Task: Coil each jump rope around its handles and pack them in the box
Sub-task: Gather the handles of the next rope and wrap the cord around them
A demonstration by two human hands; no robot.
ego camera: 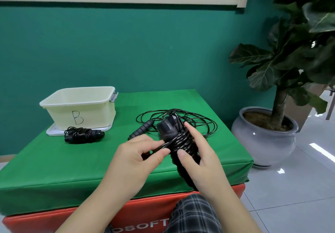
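Note:
My right hand grips a pair of black jump-rope handles with black cord coiled round them. My left hand pinches the cord where it leaves the coil. A third jump rope lies loose on the green mat behind, its handle and cord loops spread out. A finished coiled rope lies in front of the cream box marked B, which stands at the mat's back left.
The box stands on its white lid. The green mat tops a red padded block. A potted plant in a grey pot stands on the floor to the right. A teal wall is behind.

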